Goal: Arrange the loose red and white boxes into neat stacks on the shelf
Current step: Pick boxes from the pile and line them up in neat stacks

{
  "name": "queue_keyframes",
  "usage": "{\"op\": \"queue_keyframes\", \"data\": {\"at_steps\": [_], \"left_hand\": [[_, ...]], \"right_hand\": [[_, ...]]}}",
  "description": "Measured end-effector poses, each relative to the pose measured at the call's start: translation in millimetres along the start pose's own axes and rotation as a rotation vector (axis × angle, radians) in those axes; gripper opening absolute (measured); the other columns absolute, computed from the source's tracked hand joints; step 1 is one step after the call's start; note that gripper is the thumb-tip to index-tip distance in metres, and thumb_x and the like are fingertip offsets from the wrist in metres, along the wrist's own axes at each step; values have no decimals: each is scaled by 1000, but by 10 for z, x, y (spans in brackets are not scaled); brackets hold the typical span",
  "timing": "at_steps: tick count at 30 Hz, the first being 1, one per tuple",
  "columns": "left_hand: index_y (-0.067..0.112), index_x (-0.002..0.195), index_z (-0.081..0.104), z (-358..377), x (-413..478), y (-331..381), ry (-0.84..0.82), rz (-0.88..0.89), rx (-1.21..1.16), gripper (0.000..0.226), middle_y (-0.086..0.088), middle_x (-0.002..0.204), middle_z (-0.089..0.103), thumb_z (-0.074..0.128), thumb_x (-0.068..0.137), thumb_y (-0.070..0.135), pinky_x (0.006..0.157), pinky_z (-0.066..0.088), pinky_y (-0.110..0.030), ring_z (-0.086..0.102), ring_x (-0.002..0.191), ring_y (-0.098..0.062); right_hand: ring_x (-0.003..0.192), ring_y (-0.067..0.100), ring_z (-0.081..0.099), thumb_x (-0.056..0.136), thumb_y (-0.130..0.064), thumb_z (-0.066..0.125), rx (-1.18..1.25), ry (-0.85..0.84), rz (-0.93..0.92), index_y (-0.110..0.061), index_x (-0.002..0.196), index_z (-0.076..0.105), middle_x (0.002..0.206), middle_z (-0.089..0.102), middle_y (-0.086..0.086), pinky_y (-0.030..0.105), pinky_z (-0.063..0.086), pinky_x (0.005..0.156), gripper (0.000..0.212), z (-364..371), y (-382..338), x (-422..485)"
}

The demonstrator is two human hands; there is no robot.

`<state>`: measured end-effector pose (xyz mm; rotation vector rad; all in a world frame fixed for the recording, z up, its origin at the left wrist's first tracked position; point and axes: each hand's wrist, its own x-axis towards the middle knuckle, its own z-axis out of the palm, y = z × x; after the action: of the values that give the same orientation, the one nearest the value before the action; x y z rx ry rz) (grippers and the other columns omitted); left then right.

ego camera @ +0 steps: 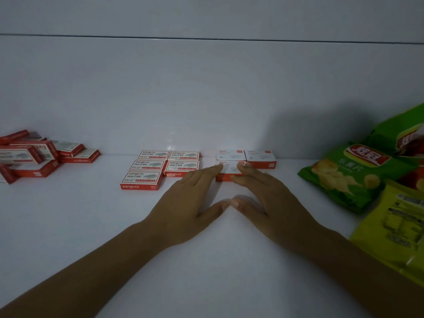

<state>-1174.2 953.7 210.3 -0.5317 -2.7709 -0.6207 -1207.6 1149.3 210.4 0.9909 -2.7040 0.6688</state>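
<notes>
The white shelf [68, 226] carries snack bags [348, 177] crowding 3 o'clock and a loose pile [39, 154] of red and white boxes at 9 o'clock. The left hand [190, 200] and right hand [263, 193] lie flat, fingers [206, 175] straight, gripping nothing, touching 1 box [229, 172] at 12 o'clock. Best slide it squarely against the 2 boxes behind [260, 157]; the bags limit room rightward.

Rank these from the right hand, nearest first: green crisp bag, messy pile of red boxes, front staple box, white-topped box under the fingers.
1. White-topped red box, touched by the right hand.
2. Green crisp bag, right side.
3. Front red-and-white staple box, left of centre.
4. Messy pile of red boxes, far left.
</notes>
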Motion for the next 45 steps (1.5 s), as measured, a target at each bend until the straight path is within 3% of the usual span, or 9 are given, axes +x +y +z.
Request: {"op": "queue_keyframes", "data": {"at_steps": [8,12,17,20,24,27,34,42,45], "left_hand": [[22,146,24,-28,47,20,100,37,64,75,4,149,33,32,84,64,106,19,-24,29,136,-14],[24,147,22,-70,16,79,105,72,94,72,4,152,28,38,87,60,110,18,-29,24,139,-15],[23,146,23,-460,-193,-22,138,163,158,73,3,152,29,42,86,58,112,28,-39,27,138,-16],[24,147,21,-706,-459,-304,160,177,239,72,4,152,28,39,87,60,110,25,-32,26,138,-14],[25,146,21,-1060,-924,-828,151,93,260,72,5,152,29,36,86,62,111,26,-38,29,138,-15],[28,146,21,-1389,-1345,-1309,151,13,296,72,7,152,27,33,85,64,110,21,-34,27,138,-15],[28,144,27,-1961,-2246,-2366,140,-165,282,76,6,149,32,33,80,69,111,27,-36,30,135,-13],[20,142,33,-2153,-2354,-2871,180,-109,283,73,-3,145,38,43,83,60,105,34,-39,35,132,-22],[20,140,36,-2128,-2290,-2989,173,-82,240,70,-1,143,40,43,82,58,106,33,-42,35,131,-19]], "right_hand": [[133,-5,18,84,-63,30,-34,132,31,-29,137,40,148,33,-10,19,11,107,64,-98,16,11],[138,8,25,82,-65,25,-108,125,20,-27,138,39,148,34,-6,30,18,112,69,-178,-46,-14],[137,1,17,83,-67,27,-161,96,-59,-33,139,32,148,26,-14,23,7,110,65,-198,-402,6],[132,-7,10,82,-69,23,-166,56,-96,-33,141,29,149,23,-16,20,5,107,69,-92,-740,133],[132,9,36,82,-65,29,-87,123,-176,-27,136,40,142,42,-8,24,17,106,67,246,-1353,441],[134,11,34,84,-60,38,-61,75,-231,-28,136,42,144,40,-8,25,16,109,61,552,-1954,769],[125,24,48,80,-50,53,-110,34,-338,-15,127,53,135,52,5,45,43,100,59,1454,-3048,1500],[140,24,22,90,-54,40,-257,17,-189,-25,135,45,151,29,6,39,18,112,53,1958,-3453,1766],[131,23,39,87,-54,36,-168,89,-182,-22,125,55,140,46,4,38,29,107,53,1979,-3469,1757]]}}
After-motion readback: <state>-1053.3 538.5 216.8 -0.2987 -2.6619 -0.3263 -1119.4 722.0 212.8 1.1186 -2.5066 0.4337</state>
